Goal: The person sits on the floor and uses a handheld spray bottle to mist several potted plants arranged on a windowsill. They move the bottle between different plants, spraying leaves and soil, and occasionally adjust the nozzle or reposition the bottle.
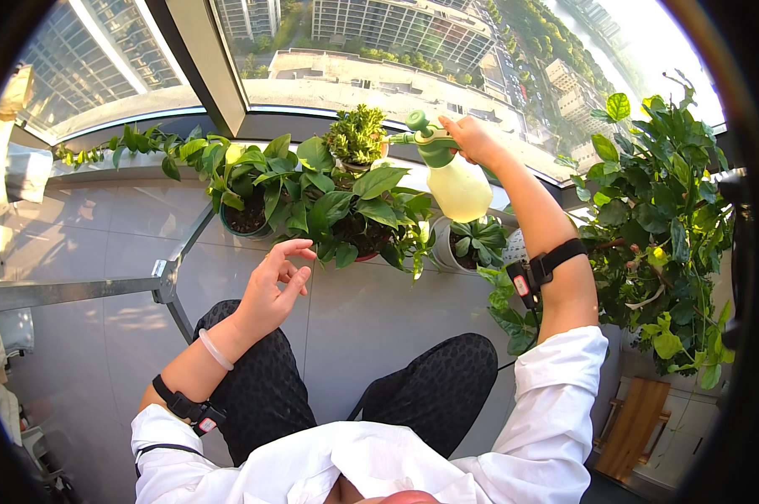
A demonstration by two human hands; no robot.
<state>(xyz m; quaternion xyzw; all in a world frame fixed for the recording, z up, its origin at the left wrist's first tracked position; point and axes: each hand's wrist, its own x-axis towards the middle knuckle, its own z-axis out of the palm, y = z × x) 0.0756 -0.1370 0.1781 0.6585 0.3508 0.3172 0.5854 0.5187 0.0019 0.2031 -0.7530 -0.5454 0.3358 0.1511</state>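
Observation:
My right hand (475,140) grips the handle of a pump spray bottle (458,189) with a green head and a pale yellow translucent body. Its nozzle points left at a small bushy potted plant (356,133) on the window ledge. Over the floor, my left hand (277,286) is raised with bent fingers apart and holds nothing. Just beyond it grow a broad-leaved plant (348,211) in a red pot and a trailing green plant (244,165) in a dark green pot. Below the bottle, a succulent (478,242) stands in a white pot (443,244).
A metal frame (70,293) with a hinged joint juts in from the left. Tall leafy plants (644,208) crowd the right side. A small wooden-topped stool (633,428) sits at lower right. Window glass (379,69) lies behind the ledge, split by a thick frame post (212,69).

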